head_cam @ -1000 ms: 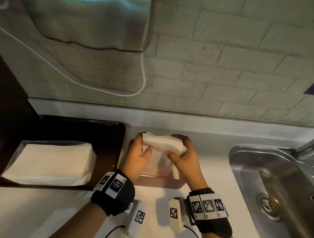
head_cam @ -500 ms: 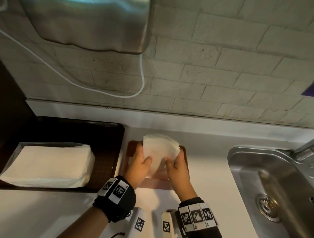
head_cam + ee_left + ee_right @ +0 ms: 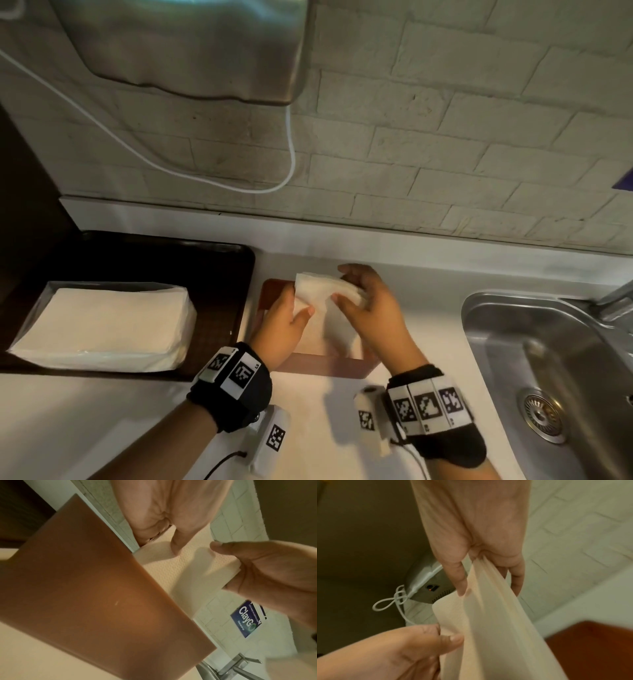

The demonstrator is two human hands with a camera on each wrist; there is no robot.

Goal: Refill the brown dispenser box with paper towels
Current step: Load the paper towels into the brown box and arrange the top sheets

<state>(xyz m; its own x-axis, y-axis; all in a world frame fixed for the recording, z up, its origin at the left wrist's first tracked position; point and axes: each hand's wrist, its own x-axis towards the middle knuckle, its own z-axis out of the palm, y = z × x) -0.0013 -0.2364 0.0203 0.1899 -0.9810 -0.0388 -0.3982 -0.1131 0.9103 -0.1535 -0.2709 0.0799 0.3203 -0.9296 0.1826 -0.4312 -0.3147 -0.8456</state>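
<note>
- Low centre of the head view: brown dispenser box [image 3: 327, 366] on the white counter [image 3: 102, 428], between dark tray [image 3: 219, 274] and steel sink [image 3: 548, 359].
- Held over the box's open top: small stack of paper towels [image 3: 325, 291].
- Left hand [image 3: 286, 325] pinching the stack's left edge, thumb on top.
- Right hand [image 3: 371, 305] curled round its right end.
- At left, on the tray: large wrapped towel pack [image 3: 102, 325].

The white counter [image 3: 120, 421] carries a dark tray [image 3: 219, 274] and the brown dispenser box [image 3: 329, 365].
</note>
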